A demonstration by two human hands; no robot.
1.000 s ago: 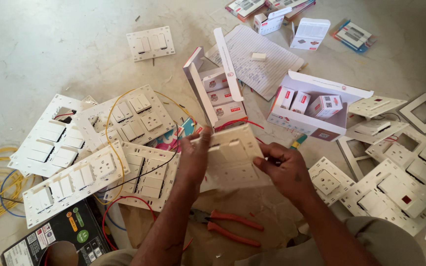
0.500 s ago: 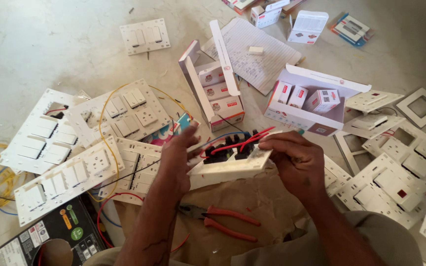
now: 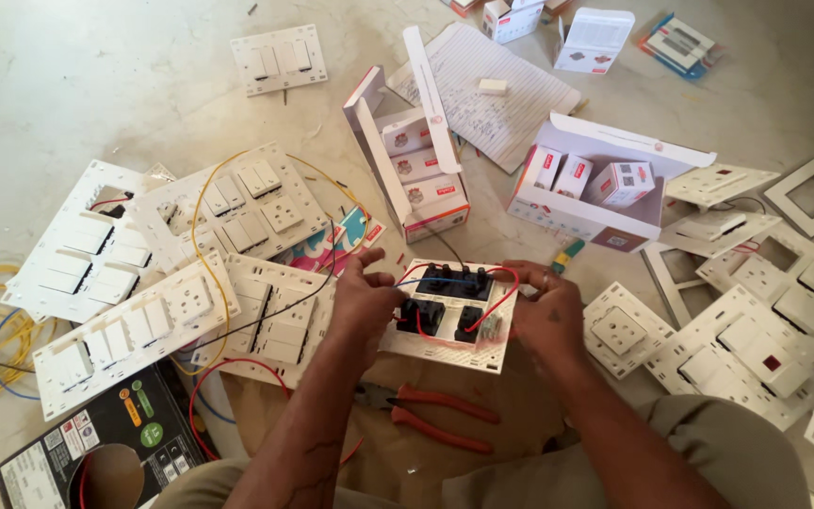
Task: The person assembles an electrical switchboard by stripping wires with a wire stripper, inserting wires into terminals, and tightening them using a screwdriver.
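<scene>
Head view: our left hand (image 3: 362, 300) and right hand (image 3: 546, 316) both grip the wired switch plate (image 3: 449, 319) above red pliers (image 3: 431, 413).

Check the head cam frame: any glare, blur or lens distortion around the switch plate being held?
Head view: soft, even daylight, no hard glare; the pale floor top left is bright but keeps its texture. Shadows are weak, mostly under the left hand and right hand. The switch plate and its red wires read sharp, no motion blur. Mild wide-angle stretch at the edges; the pliers stay in focus.
</scene>
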